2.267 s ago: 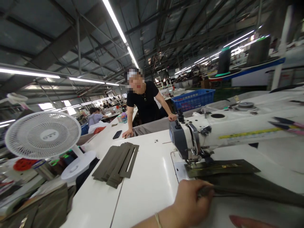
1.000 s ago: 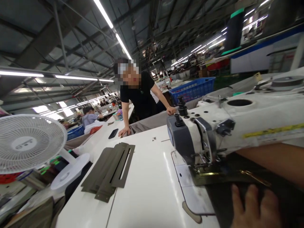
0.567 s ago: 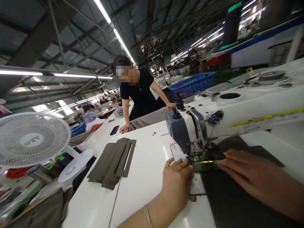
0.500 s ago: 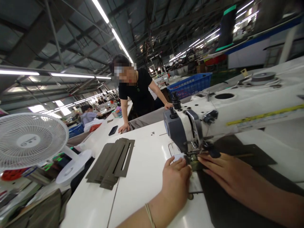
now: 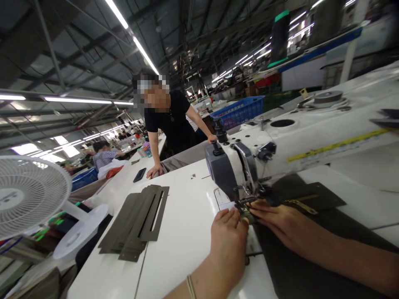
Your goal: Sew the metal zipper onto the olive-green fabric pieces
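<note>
Dark olive fabric (image 5: 314,259) lies under the needle area of a white and grey sewing machine (image 5: 224,166) and spreads to the right. My left hand (image 5: 229,241) is closed beside the presser foot, its fingers curled and its thumb at the fabric's left edge; whatever is between them is hidden. Flat on the fabric rests my right hand (image 5: 286,220), fingers stretched toward the needle. Just beyond its wrist, a gold zipper pull (image 5: 304,205) lies on the fabric. Exactly what sits beneath the foot is hard to see.
On the left of the white table (image 5: 181,232) lies a stack of olive cut pieces (image 5: 134,226), some with slots. A white fan (image 5: 31,195) stands farther left. Across the table a person (image 5: 168,120) leans near a phone (image 5: 139,175). Behind is a blue crate (image 5: 240,111).
The view has shifted slightly, so most things sit farther left. The zipper pull now shows past my right wrist. Both hands stay by the presser foot.
</note>
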Motion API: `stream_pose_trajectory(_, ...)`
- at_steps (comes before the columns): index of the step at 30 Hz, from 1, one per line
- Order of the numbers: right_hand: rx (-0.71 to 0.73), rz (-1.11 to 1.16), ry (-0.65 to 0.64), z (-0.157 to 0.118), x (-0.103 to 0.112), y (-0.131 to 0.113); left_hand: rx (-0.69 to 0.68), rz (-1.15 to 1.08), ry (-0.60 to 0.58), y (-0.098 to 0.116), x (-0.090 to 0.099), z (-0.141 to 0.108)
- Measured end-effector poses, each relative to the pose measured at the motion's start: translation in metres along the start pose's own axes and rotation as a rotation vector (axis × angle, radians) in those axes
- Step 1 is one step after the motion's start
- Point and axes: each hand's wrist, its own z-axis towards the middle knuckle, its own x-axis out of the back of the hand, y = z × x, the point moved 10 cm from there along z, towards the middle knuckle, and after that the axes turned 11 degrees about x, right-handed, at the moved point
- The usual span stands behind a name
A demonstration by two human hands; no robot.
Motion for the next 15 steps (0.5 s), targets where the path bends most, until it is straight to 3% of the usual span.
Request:
stream_pose_trajectory(8, 0.026, 0.003, 0.013, 0.009, 0.009, -0.003, -0.018, 0.005, -0.026, 0.002, -0.004, 0.003)
stream_pose_trajectory(15, -0.034, 0.043, -0.017, 0.009, 0.001, 0.007, -0.039, 0.042, -0.069, -0.004, -0.012, 0.009)
